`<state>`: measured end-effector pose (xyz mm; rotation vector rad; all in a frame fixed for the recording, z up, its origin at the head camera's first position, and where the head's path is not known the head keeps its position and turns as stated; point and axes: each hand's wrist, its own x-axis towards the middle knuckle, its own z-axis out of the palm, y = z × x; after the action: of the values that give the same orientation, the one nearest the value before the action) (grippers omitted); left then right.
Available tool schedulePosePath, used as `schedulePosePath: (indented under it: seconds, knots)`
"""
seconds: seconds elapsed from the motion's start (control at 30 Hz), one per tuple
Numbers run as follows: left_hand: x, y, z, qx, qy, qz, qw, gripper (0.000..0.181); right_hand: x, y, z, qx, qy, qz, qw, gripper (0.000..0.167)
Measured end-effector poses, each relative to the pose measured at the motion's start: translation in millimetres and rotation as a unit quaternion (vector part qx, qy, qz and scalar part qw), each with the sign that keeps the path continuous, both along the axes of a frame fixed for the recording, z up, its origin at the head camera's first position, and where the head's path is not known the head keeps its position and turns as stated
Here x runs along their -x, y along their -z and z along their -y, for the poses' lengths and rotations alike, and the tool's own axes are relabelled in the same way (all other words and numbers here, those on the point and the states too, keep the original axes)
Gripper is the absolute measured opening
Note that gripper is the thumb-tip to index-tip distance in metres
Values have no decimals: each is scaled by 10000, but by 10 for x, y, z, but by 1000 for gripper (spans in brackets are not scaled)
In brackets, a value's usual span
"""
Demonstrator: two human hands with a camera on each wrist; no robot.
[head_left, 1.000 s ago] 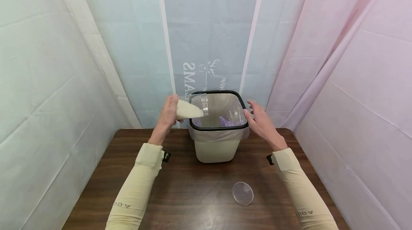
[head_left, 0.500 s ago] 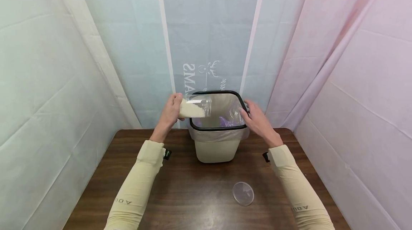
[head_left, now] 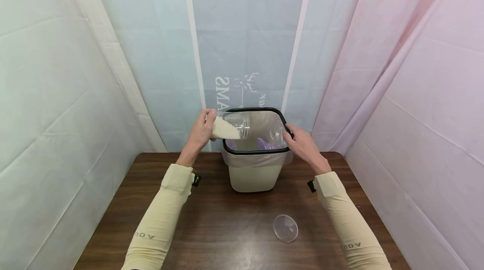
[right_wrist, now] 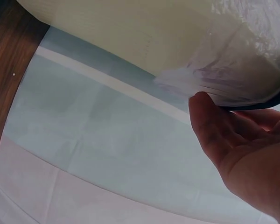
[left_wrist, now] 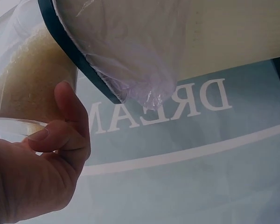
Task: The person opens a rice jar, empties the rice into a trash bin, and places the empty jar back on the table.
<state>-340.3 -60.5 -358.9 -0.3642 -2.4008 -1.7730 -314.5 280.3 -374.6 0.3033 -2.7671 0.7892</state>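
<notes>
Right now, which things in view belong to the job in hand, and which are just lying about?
In the job:
left hand, holding the clear jar of pale grains
right hand, gripping the rim of the bin
liner, folded over that rim

Lying about or background:
clear disc, untouched, perhaps the jar's lid
printed curtain

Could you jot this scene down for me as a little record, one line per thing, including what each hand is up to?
Left hand: holds the clear jar
Jar: tipped on its side, mouth over the bin
Contents: pale grains; whether any are falling, cannot tell
Right hand: holds the bin's dark rim at the right
Bin: light-coloured, upright, with a see-through liner folded over its rim
Loose item: clear round disc, lying on the table
Table: dark wood-look top
</notes>
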Motion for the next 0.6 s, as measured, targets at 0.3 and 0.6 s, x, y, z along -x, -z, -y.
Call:
schedulePosePath:
  seconds: [0.3,0.6]
  knots:
    - [-14,-46,-2,249,-78,-3,9997,63,21,16,18,-77,129,-176,9997,50]
    - [6,-92,0,616,-78,-28,9981,66,32,6,33,-202,75,-99,9997,49]
